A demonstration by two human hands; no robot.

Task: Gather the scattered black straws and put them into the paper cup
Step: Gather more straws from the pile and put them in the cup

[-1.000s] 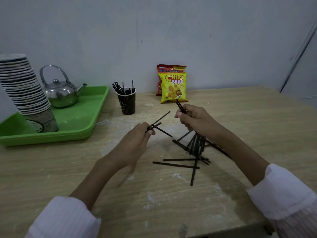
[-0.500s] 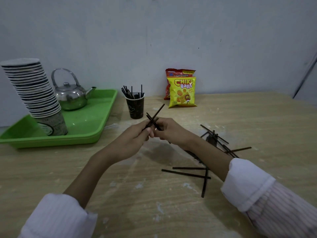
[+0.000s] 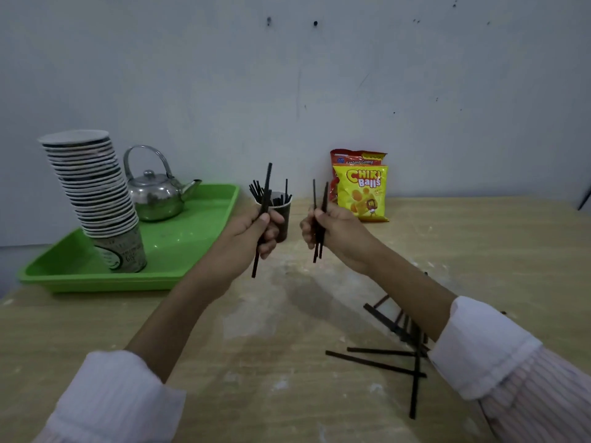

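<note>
Although a good share of the job looks done, the wooden table (image 3: 256, 362) carries a loose pile of straws (image 3: 374, 364) at the near right. I count at least six there. They cross one another and some run under the right sleeve, so the true number can't be told.

On the far left is one green tray (image 3: 96, 279). It holds one leaning stack of nested cups (image 3: 92, 193), upward of twenty, and one metal kettle (image 3: 156, 196). Two snack bags lean on the wall, a yellow one (image 3: 361, 193) in front of a red one (image 3: 355, 155).

Both hands are raised near the far middle of the table. The left hand (image 3: 252, 231) is curled around one long straw (image 3: 267, 183), perhaps with a second shorter one alongside, held upright just in front of the paper cup (image 3: 285, 215). The right hand (image 3: 332, 231), just right of the cup, pinches two straws, maybe three (image 3: 325, 195), also upright.

The one cup in use already bristles with roughly eight to ten straws. By my reckoning the task is about halfway: the held straws need dropping in, then the pile needs collecting.
</note>
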